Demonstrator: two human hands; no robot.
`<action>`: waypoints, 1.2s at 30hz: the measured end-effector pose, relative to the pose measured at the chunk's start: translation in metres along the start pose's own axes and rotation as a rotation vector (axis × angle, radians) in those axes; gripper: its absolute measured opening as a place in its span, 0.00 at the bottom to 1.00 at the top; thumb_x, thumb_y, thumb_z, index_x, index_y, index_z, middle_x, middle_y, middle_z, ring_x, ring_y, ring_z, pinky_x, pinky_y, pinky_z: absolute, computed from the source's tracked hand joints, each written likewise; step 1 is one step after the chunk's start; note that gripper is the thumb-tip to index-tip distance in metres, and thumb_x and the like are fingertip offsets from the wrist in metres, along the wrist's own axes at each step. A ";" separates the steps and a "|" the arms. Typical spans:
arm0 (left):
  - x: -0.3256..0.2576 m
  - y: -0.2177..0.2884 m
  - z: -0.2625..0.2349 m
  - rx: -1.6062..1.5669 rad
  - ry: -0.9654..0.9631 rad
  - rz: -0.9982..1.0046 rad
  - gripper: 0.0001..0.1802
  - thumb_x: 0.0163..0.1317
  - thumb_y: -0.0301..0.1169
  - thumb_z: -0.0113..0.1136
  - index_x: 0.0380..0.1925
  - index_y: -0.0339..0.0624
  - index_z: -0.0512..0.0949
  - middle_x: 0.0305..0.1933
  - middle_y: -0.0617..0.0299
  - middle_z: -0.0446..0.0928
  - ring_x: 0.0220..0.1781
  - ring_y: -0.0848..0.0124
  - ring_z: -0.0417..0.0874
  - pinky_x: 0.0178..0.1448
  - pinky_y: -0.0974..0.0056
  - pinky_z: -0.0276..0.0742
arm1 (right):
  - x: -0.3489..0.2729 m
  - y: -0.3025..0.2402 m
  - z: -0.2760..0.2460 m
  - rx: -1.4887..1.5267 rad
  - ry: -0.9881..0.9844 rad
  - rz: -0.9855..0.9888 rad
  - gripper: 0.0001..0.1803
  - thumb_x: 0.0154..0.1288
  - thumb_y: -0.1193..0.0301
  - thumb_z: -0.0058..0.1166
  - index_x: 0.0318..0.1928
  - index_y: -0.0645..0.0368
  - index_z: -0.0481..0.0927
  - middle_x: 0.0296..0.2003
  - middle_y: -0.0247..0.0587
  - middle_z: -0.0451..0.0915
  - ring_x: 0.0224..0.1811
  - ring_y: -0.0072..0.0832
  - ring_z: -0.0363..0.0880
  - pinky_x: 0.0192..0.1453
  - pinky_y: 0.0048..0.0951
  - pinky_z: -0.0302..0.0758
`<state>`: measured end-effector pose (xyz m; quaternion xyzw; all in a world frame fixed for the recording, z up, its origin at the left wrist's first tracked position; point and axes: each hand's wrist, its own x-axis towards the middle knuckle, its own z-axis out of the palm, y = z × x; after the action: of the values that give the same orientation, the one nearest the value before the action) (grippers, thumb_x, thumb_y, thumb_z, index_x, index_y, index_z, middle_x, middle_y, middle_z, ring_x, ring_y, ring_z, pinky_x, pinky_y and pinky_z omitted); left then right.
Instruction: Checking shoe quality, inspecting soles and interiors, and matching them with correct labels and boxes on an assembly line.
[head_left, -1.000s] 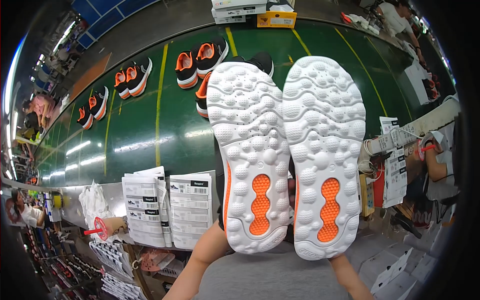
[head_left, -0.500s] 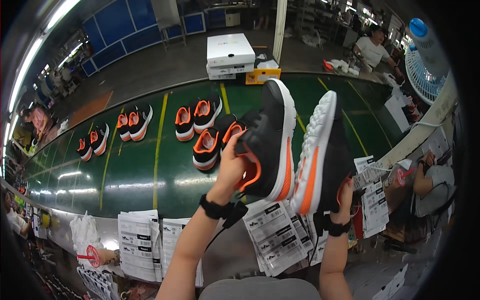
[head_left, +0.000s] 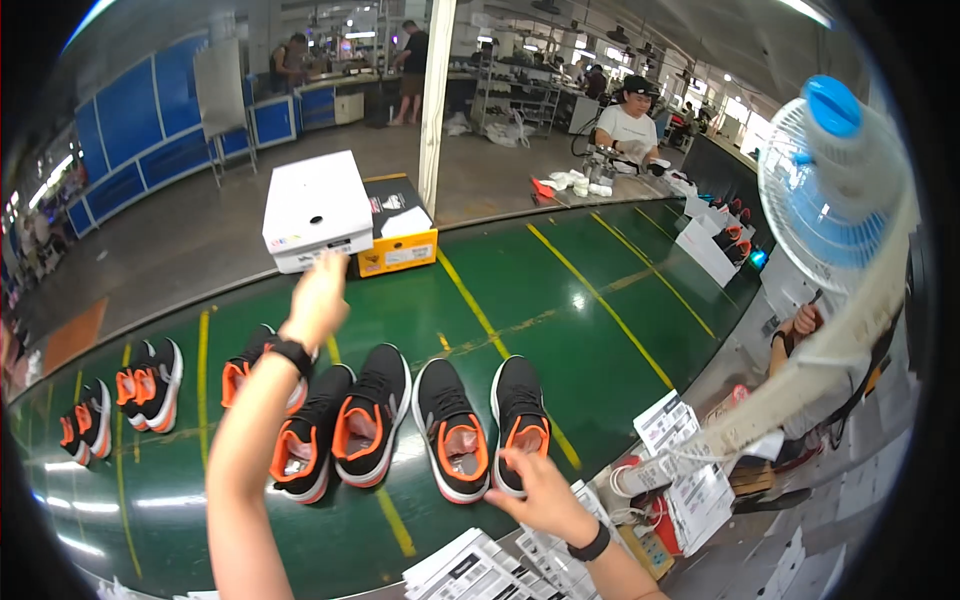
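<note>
- The right hand (head_left: 540, 492) rests its fingertips, slightly spread, on the heel of a black mesh sneaker with orange lining (head_left: 520, 420), pinching nothing.
- That shoe lies at the near edge of the green conveyor belt (head_left: 600, 300), its long axis running near to far, toe pointing far.
- Its matching black-and-orange shoe (head_left: 450, 430) sits just left, parallel.
- The left hand (head_left: 318, 298), fingers loosely together, reaches toward a white cardboard shoebox (head_left: 315, 208) at the far edge.
</note>
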<state>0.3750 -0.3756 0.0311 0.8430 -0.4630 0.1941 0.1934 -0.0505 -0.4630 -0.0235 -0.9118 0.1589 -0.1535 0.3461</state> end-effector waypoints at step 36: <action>-0.055 0.106 -0.315 0.184 0.453 0.747 0.34 0.32 0.28 0.76 0.47 0.37 0.78 0.38 0.56 0.74 0.37 0.59 0.78 0.47 0.61 0.79 | -0.069 -0.084 -0.111 0.157 0.359 -0.454 0.30 0.33 0.46 0.72 0.17 0.58 0.73 0.17 0.40 0.74 0.21 0.41 0.77 0.32 0.35 0.76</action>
<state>0.2102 -0.2307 0.2864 0.5679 -0.6625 0.4706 0.1309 -0.1407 -0.4404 0.1014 -0.8528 -0.0028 -0.3975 0.3389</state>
